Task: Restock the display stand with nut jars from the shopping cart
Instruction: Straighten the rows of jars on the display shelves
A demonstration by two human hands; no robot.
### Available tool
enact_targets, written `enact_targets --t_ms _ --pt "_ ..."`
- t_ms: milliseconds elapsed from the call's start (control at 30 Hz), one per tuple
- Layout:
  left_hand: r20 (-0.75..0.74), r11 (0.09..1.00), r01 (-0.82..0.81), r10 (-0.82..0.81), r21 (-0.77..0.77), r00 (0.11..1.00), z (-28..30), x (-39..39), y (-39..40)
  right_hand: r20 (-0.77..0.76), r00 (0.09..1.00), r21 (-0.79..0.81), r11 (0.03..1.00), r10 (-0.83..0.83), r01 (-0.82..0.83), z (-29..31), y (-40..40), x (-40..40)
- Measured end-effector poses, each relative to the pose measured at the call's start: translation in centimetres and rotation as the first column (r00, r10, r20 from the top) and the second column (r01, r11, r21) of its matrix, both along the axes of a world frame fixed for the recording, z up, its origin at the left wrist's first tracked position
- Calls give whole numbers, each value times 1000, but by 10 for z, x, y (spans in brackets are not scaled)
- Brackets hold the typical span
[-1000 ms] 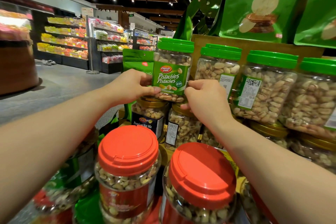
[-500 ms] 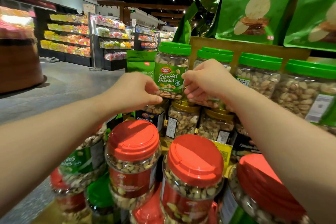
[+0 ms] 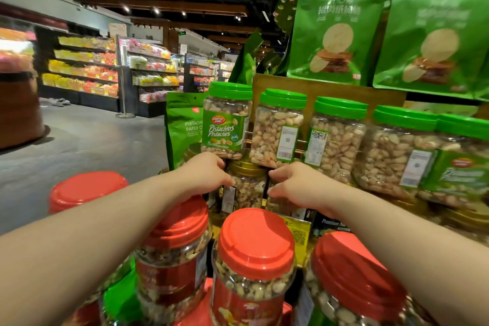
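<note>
A clear nut jar with a gold lid (image 3: 247, 184) stands on the lower tier of the display stand (image 3: 328, 88). My left hand (image 3: 205, 176) curls against its left side. On its right side, the fingers of my right hand (image 3: 292, 185) curl round it. Directly above stands a green-lidded pistachio jar (image 3: 226, 120) with its label facing me, and to its right a row of several more green-lidded jars (image 3: 334, 137). Red-lidded nut jars (image 3: 255, 238) crowd the foreground beneath my forearms; what they sit in is hidden.
Green snack bags (image 3: 336, 26) hang above the stand, and another green bag (image 3: 182, 130) leans at its left end. More gold-lidded jars (image 3: 463, 216) sit at lower right. An open grey aisle floor (image 3: 87, 137) runs left toward colourful shelves (image 3: 84, 66).
Both hands have let go of the green-lidded jars on the upper row and dropped to the gold-lidded jar beneath them. The camera has tilted and moved slightly.
</note>
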State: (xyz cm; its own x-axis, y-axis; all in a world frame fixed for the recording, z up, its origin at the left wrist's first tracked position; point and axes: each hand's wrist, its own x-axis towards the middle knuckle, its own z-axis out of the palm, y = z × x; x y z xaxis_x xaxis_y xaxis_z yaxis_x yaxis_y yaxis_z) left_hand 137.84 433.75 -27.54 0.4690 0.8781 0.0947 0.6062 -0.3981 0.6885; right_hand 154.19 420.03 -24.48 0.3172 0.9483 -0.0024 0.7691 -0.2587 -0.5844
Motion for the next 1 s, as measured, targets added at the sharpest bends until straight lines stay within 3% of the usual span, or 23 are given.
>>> enact_targets --t_ms 367,533,1000 --pt "-71 995 85 -81 61 994 2 1 10 -201 978 72 996 58 -44 -27 26 6" --pt "-96 990 93 -82 110 992 2 -1 9 -190 981 150 989 43 -14 -35 25 9" --pt "-159 979 119 -93 163 983 -2 -3 24 -128 989 150 988 68 -48 -36 23 7"
